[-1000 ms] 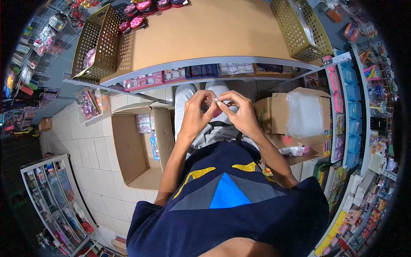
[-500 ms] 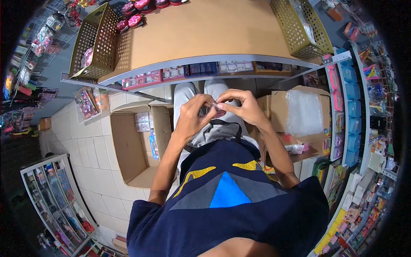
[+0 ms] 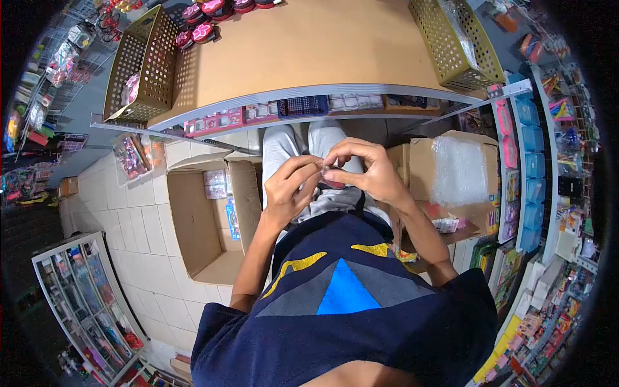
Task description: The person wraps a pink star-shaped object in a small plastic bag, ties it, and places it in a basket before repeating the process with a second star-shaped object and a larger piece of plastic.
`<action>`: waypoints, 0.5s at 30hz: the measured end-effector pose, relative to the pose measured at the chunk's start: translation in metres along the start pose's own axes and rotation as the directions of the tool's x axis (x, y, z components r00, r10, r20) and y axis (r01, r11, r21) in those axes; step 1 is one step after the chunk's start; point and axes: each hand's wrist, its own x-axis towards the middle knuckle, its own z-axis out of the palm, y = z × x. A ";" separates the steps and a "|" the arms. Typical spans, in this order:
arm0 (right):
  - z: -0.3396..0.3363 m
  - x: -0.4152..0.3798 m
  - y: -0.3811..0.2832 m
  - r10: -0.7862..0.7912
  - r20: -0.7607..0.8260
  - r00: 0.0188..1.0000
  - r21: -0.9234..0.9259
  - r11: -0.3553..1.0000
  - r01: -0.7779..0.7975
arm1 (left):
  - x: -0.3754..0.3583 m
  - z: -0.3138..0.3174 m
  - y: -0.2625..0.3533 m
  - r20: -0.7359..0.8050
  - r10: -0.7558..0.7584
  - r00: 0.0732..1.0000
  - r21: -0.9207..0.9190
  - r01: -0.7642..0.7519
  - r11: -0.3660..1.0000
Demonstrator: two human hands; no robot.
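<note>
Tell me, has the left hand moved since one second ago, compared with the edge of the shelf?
Yes. The left hand has moved lower in the picture, farther from the shelf edge, and still meets the right hand at a small pink item.

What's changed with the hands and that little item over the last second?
Both hands have dropped slightly toward the body, staying together. The left hand has turned, its fingers now lying flatter; the right hand arches over the small pinkish item, which both still pinch. Nothing was let go. The open cardboard box, the baskets and the shelf stayed put.
</note>
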 end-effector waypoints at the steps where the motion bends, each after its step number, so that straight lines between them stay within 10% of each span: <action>1: 0.002 0.000 -0.004 -0.029 0.000 1.000 -0.052 0.998 0.029 | -0.001 -0.001 0.001 -0.017 0.008 1.000 -0.001 -0.008 1.000; 10: -0.001 0.003 -0.004 0.027 0.024 0.999 0.200 0.979 -0.031 | 0.002 0.010 0.001 -0.145 0.110 0.983 -0.041 -0.117 0.992; 15: -0.009 0.004 -0.011 -0.019 0.048 0.999 0.005 1.000 0.019 | 0.009 0.004 -0.005 -0.080 0.199 0.977 0.013 -0.199 0.980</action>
